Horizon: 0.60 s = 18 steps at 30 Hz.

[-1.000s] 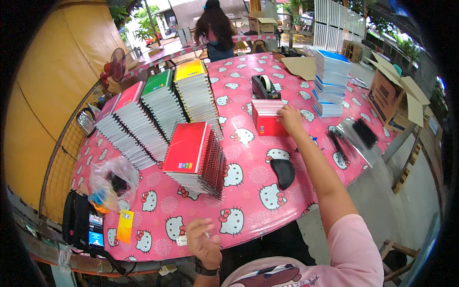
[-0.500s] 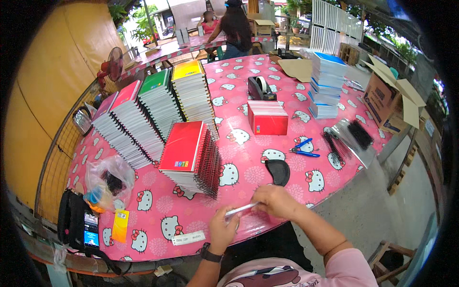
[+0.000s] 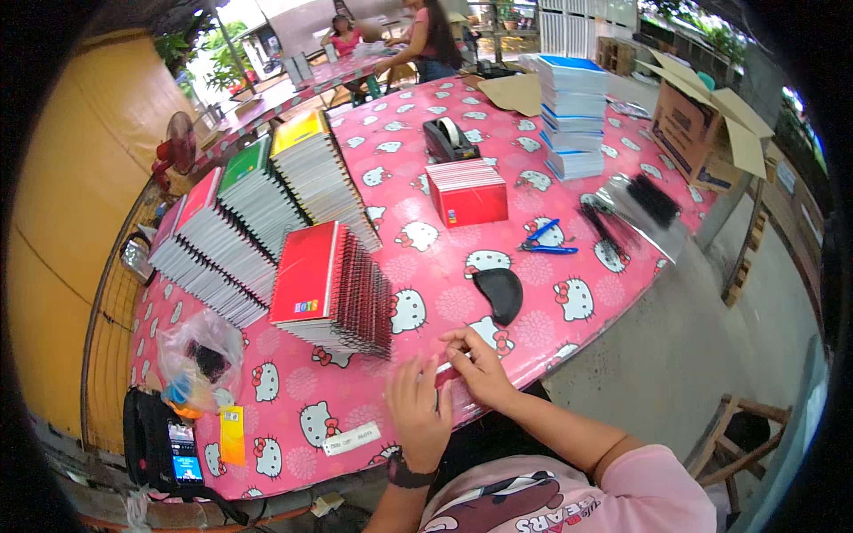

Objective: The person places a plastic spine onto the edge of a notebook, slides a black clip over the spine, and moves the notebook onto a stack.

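Note:
At the near table edge, my right hand has its fingers curled on a thin flat red-and-white thing, mostly hidden between my hands. My left hand is beside it, fingers stretched out straight along its left side. A black curved pouch-like piece lies just beyond my right hand. A stack of red spiral notebooks stands beyond my left hand, to the left. Near my left wrist lies a white printed strip.
Spiral notebook stacks, including green and yellow, stand far left. Beyond centre are red booklets, a tape dispenser, blue-handled cutters, black coils, blue-topped stack and carton. A plastic bag and phone lie left.
My left hand has gone from gripping the thin thing to fingers stretched out. The thin thing now shows red. The whole view has shifted; people in the background have moved.

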Each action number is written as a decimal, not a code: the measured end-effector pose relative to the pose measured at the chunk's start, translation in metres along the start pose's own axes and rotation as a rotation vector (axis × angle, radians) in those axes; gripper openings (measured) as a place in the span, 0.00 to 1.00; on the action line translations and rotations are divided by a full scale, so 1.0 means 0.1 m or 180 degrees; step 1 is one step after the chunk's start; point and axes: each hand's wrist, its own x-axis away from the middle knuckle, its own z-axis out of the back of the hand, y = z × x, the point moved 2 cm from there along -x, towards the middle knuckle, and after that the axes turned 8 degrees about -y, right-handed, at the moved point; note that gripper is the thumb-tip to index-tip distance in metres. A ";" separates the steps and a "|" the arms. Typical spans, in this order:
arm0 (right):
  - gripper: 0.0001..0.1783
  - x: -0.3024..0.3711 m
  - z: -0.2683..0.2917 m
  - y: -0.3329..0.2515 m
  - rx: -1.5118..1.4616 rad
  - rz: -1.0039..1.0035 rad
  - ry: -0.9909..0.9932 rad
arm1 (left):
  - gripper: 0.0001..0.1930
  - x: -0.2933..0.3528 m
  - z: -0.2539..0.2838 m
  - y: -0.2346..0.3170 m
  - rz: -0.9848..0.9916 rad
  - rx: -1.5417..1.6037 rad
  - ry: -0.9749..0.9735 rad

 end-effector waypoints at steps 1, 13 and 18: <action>0.11 -0.01 -0.02 -0.04 -0.0271 -0.0136 -0.0043 | 0.19 0.01 -0.08 -0.04 -0.0003 0.0209 -0.0187; 0.14 -0.69 3.04 -0.13 0.5186 0.0246 0.2367 | 0.10 -0.04 -0.08 -0.08 -0.0149 0.0672 -0.0109; 0.16 -0.73 3.33 0.14 0.4836 -0.0689 0.1818 | 0.09 -0.01 -0.12 -0.13 -0.0092 0.0754 -0.0175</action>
